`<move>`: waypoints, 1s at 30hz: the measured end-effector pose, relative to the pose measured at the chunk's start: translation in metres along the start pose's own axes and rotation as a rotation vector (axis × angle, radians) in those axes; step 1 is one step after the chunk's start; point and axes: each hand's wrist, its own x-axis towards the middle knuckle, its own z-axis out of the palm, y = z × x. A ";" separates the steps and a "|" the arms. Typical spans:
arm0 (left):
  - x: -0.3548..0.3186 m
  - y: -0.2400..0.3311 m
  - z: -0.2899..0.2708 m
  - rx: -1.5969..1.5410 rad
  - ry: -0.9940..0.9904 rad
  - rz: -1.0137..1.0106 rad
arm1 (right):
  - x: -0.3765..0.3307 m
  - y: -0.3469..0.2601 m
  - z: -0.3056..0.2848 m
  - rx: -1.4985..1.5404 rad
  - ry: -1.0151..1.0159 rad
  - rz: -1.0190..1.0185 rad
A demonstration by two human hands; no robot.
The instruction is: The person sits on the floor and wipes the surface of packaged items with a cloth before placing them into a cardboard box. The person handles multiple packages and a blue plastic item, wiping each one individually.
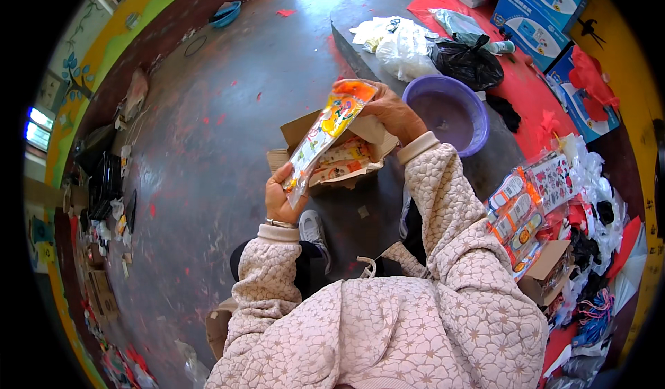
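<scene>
A long, narrow plastic packet (320, 139) with an orange top and colourful cartoon prints is stretched slantwise between my two hands. My left hand (280, 198) is closed on its lower, clearer end. At the upper orange end, my right hand (393, 109) grips the packet, its fingers partly hidden behind it. Below and just beyond the packet, an open cardboard box (381, 137) stands on the floor. Inside it lie several similar orange-and-white packets (350, 152), partly covered by the one I hold.
Right of the box stands a purple basin (480, 122). Behind it lie a black plastic bag (472, 65) and white bags (398, 46). Blue boxes (533, 36) are stacked at far right. Orange packages (512, 205) and a small carton (547, 271) lie nearer. My shoe (312, 228) is below the left hand.
</scene>
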 end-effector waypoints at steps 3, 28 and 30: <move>0.001 -0.012 0.020 -0.102 -0.089 -0.083 | -0.003 -0.006 -0.013 -0.217 0.030 0.030; -0.015 -0.001 0.028 0.505 -0.119 0.146 | -0.012 -0.005 -0.013 -0.123 0.308 0.420; -0.014 -0.006 0.031 0.805 0.029 0.217 | -0.012 -0.002 -0.018 -0.135 0.278 0.445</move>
